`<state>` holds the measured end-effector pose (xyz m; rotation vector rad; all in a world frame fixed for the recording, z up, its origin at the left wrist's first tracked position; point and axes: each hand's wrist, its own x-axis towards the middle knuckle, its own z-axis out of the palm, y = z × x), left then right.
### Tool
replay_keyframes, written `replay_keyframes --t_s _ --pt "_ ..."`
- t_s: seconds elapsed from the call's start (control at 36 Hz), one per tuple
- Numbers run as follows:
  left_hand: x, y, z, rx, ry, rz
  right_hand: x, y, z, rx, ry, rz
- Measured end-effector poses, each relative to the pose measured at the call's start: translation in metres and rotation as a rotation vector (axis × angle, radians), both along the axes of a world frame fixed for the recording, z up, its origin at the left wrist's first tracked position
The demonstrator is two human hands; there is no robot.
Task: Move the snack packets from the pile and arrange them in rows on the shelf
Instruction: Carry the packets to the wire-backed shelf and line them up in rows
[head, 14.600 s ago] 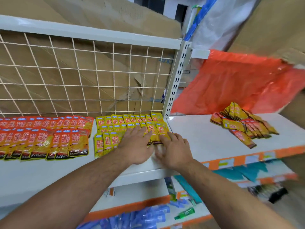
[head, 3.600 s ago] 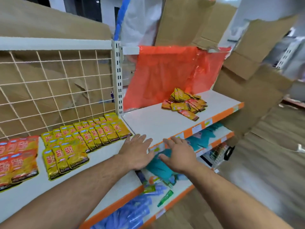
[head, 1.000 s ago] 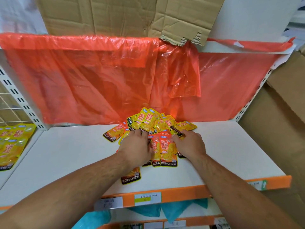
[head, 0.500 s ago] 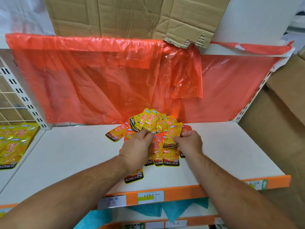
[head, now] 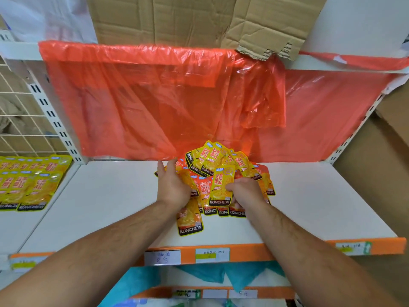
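Observation:
A pile of yellow and orange KONCHEW snack packets lies on the white shelf, against the orange plastic sheet. My right hand pinches one yellow packet upright, lifted above the pile. My left hand rests on the pile's left side with its fingers straight and spread. One packet lies apart, nearer the shelf's front edge. Rows of yellow packets lie on the neighbouring shelf at the left.
An orange plastic sheet hangs behind the shelf, with cardboard above it. A white wire grid backs the left shelf. The shelf's orange front strip carries price labels. Teal bags lie on the shelf below.
My right hand has lifted a yellow packet off the pile. My left hand has opened and shifted to the pile's left edge. The view has moved a little closer.

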<state>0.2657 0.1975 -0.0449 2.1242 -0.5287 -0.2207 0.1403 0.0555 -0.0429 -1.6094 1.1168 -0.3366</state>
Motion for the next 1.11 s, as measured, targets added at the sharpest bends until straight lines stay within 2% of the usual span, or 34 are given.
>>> replay_keyframes --t_s 0.17,0.33,0.42,0.5,0.58,0.86,1.11 --pt "0.005 0.016 -0.002 0.051 -0.002 0.029 0.009 0.017 -0.002 -0.015 -0.016 0.109" --pt "0.006 0.033 0.008 -0.009 0.191 0.176 0.019 0.032 -0.003 0.012 -0.031 0.182" --pt "0.021 0.044 0.001 -0.136 0.373 0.257 0.027 0.042 0.002 0.012 -0.037 0.222" --pt "0.04 0.059 -0.015 -0.251 0.473 0.256 0.037 0.057 0.006 0.002 -0.014 0.281" --pt "0.036 0.084 0.008 -0.279 0.523 0.231 0.051 0.079 0.009 -0.031 -0.006 0.312" --pt "0.079 0.192 0.012 -0.339 0.576 0.241 0.105 0.175 0.02 -0.154 0.014 0.417" --pt "0.119 0.298 0.016 -0.362 0.549 0.274 0.148 0.275 0.022 -0.118 -0.014 0.457"
